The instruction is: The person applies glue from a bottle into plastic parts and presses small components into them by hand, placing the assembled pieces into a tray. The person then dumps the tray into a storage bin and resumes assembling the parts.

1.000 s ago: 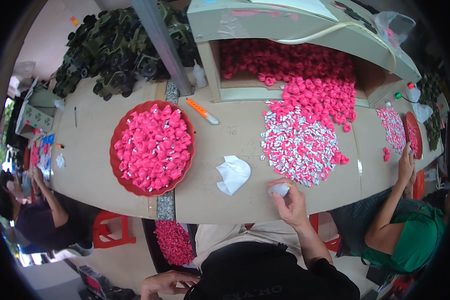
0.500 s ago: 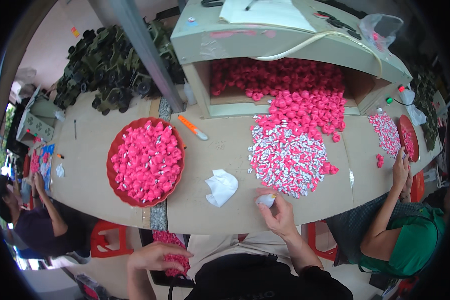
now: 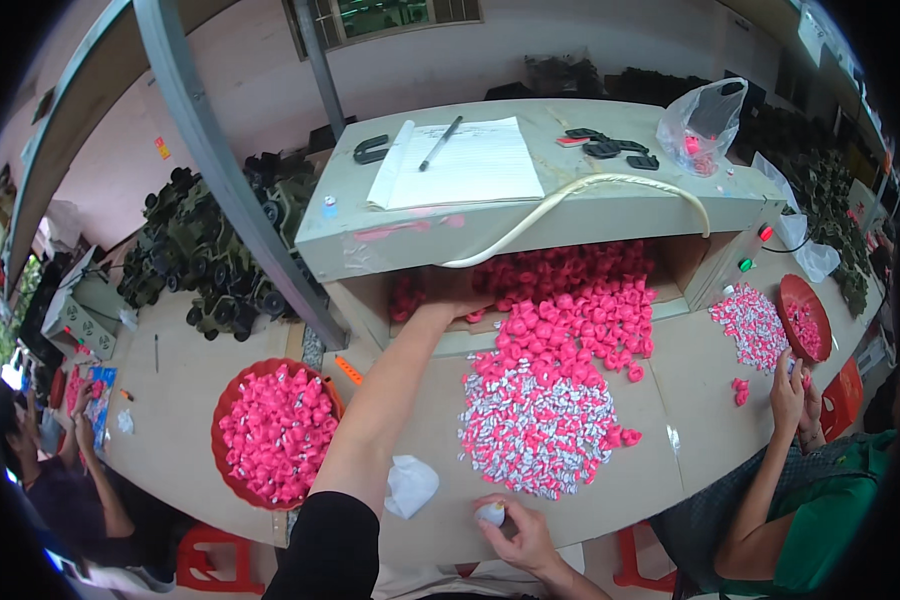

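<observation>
Left hand (image 3: 458,293): inside the shadowed bay of the grey-green box (image 3: 342,250), at the pink moulded pieces (image 3: 570,322); whether it is spread or pinching one, cannot tell. Forearm bare, black sleeve (image 3: 332,545) above it.

Right hand (image 3: 526,537): near the front edge of the desk (image 3: 625,490), fingers and thumb closed round a small white bottle (image 3: 491,513) with a yellowish tip.

Pink moulded pieces: one heap, filling much of the bay and spilling forward onto the desk.

Small white-and-pink pieces (image 3: 530,430): a broad spread, adjoining the front of that heap.

Red scalloped bowl (image 3: 219,450): left of the forearm, piled with pink items (image 3: 278,432).

White cloth (image 3: 410,486): crumpled, between bowl and bottle.

Orange-handled tool (image 3: 348,370): beside the forearm, partly hidden.

Box top: notebook (image 3: 460,180), pen (image 3: 441,143) across it, clear plastic bag (image 3: 705,125) at the right.

Co-worker in green (image 3: 830,520): at right, hands near a second red bowl (image 3: 788,300).
</observation>
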`<action>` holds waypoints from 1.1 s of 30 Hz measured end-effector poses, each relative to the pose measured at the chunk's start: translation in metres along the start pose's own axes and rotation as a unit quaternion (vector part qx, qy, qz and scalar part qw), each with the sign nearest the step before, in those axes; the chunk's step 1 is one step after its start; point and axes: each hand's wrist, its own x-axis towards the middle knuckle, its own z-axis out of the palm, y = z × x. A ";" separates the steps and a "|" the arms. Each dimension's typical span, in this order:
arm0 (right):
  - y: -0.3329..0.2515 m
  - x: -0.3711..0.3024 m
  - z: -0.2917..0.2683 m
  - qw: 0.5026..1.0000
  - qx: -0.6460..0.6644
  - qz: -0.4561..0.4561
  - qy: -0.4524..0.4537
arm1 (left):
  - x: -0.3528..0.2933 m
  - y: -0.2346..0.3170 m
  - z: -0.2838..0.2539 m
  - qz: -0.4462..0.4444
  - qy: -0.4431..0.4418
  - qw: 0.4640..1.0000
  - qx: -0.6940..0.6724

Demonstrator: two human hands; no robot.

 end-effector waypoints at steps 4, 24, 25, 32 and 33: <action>-0.007 0.003 -0.004 1.000 0.004 0.003 -0.008 | 0.009 -0.009 0.006 -0.008 -0.026 0.999 -0.040; 0.003 0.004 -0.001 1.000 0.001 0.003 -0.012 | -0.052 -0.008 0.018 0.034 0.185 0.981 -0.046; 0.003 0.004 -0.001 1.000 -0.001 0.006 -0.013 | -0.066 -0.004 0.015 0.033 0.183 0.982 -0.046; 0.005 0.005 -0.001 1.000 -0.009 -0.007 -0.015 | -0.163 0.019 -0.004 -0.030 0.151 0.985 -0.083; 0.004 0.006 0.000 1.000 -0.009 -0.002 -0.016 | -0.175 0.021 -0.005 -0.040 0.147 0.984 -0.093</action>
